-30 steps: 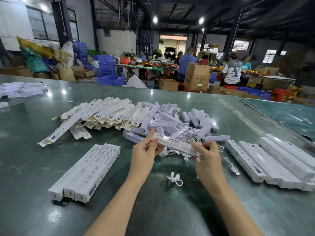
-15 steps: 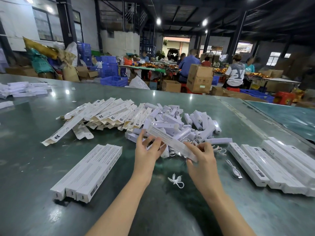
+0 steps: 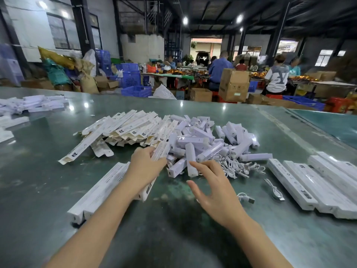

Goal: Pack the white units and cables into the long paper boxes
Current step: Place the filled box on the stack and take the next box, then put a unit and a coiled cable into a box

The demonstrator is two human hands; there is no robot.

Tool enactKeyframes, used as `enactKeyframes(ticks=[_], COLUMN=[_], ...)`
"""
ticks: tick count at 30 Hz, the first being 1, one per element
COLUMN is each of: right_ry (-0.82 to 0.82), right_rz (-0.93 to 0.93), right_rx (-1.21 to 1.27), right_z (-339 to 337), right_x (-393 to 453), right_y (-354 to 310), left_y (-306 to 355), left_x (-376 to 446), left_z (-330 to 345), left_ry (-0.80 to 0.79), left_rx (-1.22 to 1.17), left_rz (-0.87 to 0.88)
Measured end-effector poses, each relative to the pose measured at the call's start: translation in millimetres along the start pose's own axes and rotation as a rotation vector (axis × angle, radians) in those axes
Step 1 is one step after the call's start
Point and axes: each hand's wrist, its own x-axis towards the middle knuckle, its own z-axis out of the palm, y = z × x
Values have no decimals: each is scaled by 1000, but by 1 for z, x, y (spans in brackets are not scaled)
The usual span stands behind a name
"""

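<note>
The left hand [image 3: 144,167] gripped one long paper box [image 3: 160,151], its fingers curled round the box's far end; the box ran back under the wrist, its near end [image 3: 144,193] showing beside the forearm. The right hand [image 3: 214,194] hung above the green counter [image 3: 173,238] with its fingers spread and relaxed, holding nothing, its fingertips [image 3: 193,163] just beside a white unit [image 3: 191,159] that leaned at the near edge of the heap of white units [image 3: 202,140].

That heap lay in the middle of the counter, directly beyond both hands. Flat, unfolded boxes [image 3: 125,128] were fanned out to its left, touching it. A tangle of white cables [image 3: 237,167] lay at the heap's near right edge, with a single cable [image 3: 274,190] and a further one [image 3: 246,198] lying apart, nearer the right hand. On the right, closed boxes [image 3: 318,182] lay side by side in a row. On the left, a few more closed boxes [image 3: 100,192] lay side by side, partly hidden under the left forearm. Further white boxes [image 3: 34,104] were piled at the far left of the counter.

Beyond the counter stood blue crates [image 3: 131,78] and cardboard cartons [image 3: 233,84], and people [image 3: 276,76] sat working at other tables.
</note>
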Motion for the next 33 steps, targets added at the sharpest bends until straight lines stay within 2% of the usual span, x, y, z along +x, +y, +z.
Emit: enactKeyframes(ticks=[4,8,12,23,28,33], right_ry=[35,57,47,-5,132,175], right_rz=[44,67,102,119,88,76], right_rx=[-25,-20,-15,-29,44,75], right_z=[3,5,6,11,14,17], right_x=[-1,-2,-2,-3,-1,4], right_y=[4,6,6,10,7,11], left_y=[-17,-35,-42,-32,-24,-25], left_x=[-13,-34,-37,15,78,110], left_z=[-10,1,3,24,19,12], left_ry=[19,71,50,-13,-72,-119], left_rx=[253,633,773,661,383,429], left_rz=[-53,-16,4,46,-6,31])
